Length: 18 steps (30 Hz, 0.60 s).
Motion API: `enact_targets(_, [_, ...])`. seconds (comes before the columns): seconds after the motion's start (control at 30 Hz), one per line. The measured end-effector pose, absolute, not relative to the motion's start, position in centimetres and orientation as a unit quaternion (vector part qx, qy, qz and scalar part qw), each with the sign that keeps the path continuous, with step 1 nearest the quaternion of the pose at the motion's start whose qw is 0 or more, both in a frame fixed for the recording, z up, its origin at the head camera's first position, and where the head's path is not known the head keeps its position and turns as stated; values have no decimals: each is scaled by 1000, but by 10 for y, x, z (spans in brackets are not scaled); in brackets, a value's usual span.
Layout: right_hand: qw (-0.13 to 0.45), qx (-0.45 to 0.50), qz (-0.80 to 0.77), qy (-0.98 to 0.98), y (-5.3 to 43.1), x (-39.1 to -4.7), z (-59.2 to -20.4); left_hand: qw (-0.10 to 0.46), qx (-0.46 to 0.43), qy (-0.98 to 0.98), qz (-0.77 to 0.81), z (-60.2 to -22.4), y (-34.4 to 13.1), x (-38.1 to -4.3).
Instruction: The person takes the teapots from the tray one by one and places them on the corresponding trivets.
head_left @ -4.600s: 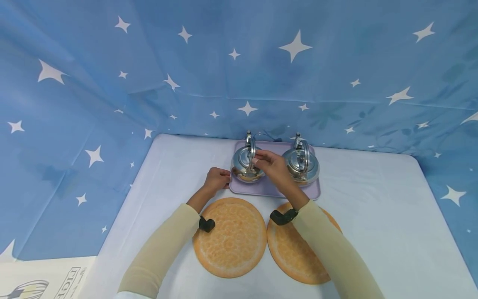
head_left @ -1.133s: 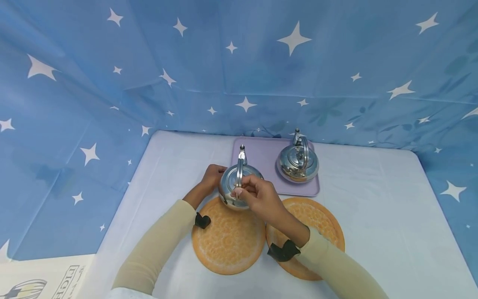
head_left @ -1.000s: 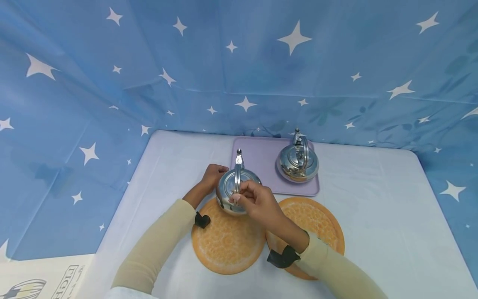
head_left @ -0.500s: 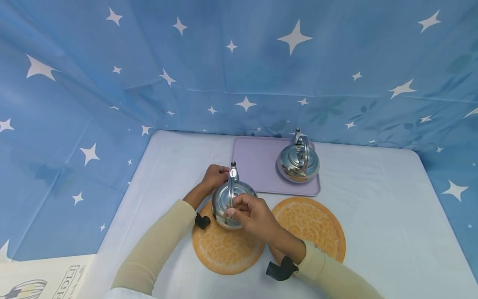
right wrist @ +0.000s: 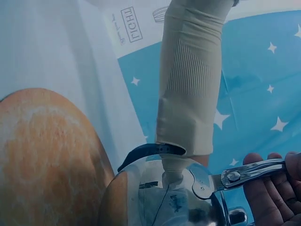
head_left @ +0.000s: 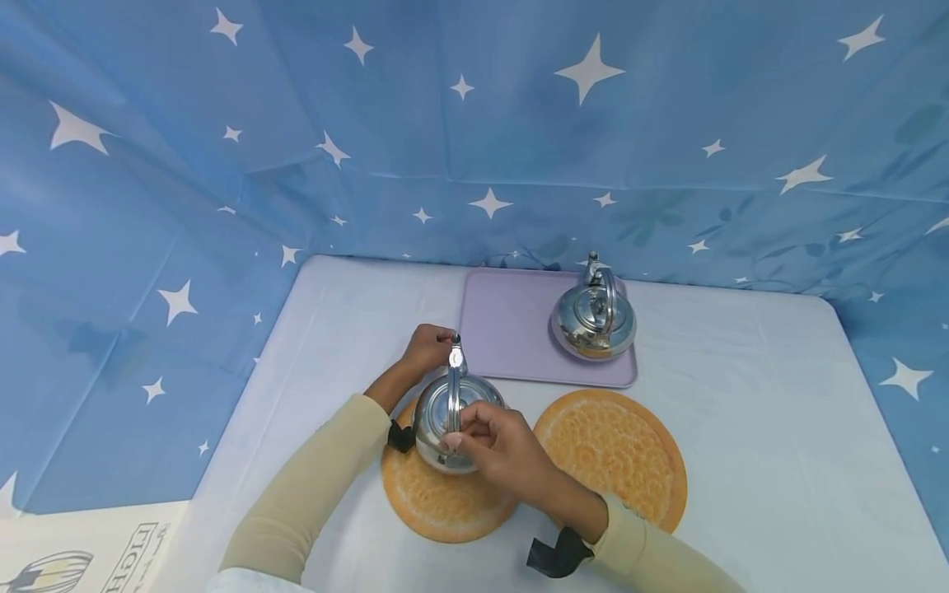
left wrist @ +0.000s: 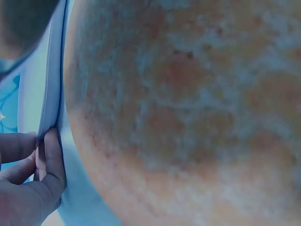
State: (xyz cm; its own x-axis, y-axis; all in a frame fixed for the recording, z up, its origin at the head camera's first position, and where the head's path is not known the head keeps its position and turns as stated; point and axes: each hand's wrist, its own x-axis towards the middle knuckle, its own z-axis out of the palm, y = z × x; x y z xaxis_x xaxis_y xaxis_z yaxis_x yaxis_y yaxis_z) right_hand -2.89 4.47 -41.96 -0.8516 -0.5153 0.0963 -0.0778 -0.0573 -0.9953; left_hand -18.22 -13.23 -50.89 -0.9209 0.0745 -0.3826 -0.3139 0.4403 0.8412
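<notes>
My right hand (head_left: 511, 449) pinches the arched handle (head_left: 454, 403) of a shiny metal kettle (head_left: 433, 420), fingers and thumb around it. That kettle is over the back part of the left orange-brown round mat (head_left: 445, 519), its spout pointing away; whether it touches the mat I cannot tell. In the right wrist view, the handle (right wrist: 256, 172) runs from the kettle (right wrist: 176, 202) into the fingers. My left hand (head_left: 427, 347) is at the lilac tray's (head_left: 504, 329) left edge; in the left wrist view its thumb and fingers (left wrist: 54, 162) pinch the rim (left wrist: 54, 84).
A second metal kettle (head_left: 589, 321) stands on the tray's right side. Another round mat (head_left: 615, 449) lies to the right of the first, partly behind my right forearm. A white cloth covers the table (head_left: 771, 412), and a blue star-printed curtain (head_left: 519, 132) rises behind it.
My right hand has lifted the left kettle off the tray and carried it towards me and slightly left, over the left mat. My left hand stays at the tray's edge.
</notes>
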Motion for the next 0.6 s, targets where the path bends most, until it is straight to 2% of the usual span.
enact_targets(0.6, [169, -236, -682, 671, 41, -12, -425, 201, -75, 826, 522, -509, -132, -184])
